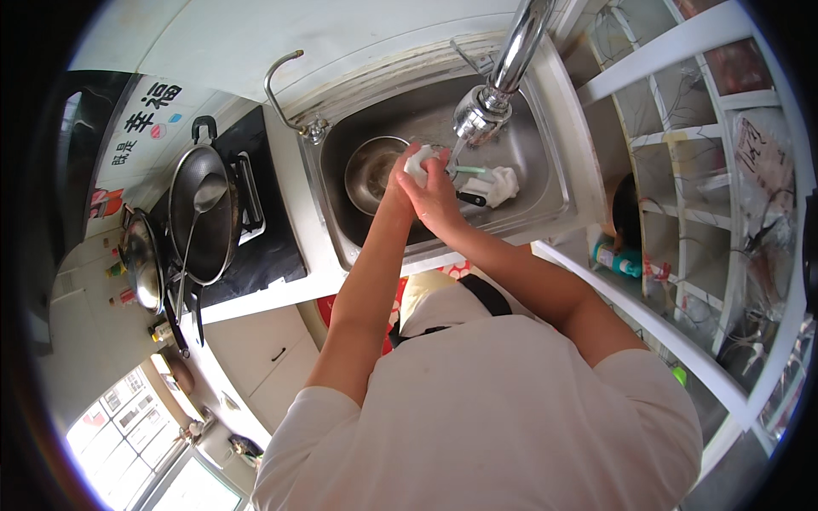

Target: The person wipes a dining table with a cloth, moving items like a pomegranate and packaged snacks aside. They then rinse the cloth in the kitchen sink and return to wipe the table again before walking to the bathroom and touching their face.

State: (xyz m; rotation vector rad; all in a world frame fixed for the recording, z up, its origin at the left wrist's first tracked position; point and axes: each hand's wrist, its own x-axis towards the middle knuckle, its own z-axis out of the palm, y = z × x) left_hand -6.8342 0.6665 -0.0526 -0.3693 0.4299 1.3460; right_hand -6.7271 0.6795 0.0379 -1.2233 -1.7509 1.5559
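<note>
Over the stainless steel sink, both hands are pressed together around a wet white cloth. My left hand grips it from the left, and my right hand closes on it from the right. A thin stream of water falls from the chrome faucet beside my right fingers. Left of the hands a round metal bowl lies in the basin, partly hidden by my left hand. Right of them rest a second crumpled white cloth, a pale green handle and a black handle.
A curved narrow tap rises at the sink's left corner. On the black cooktop at left sit a frying pan with a ladle in it and a lidded pan. White shelving stands close on the right.
</note>
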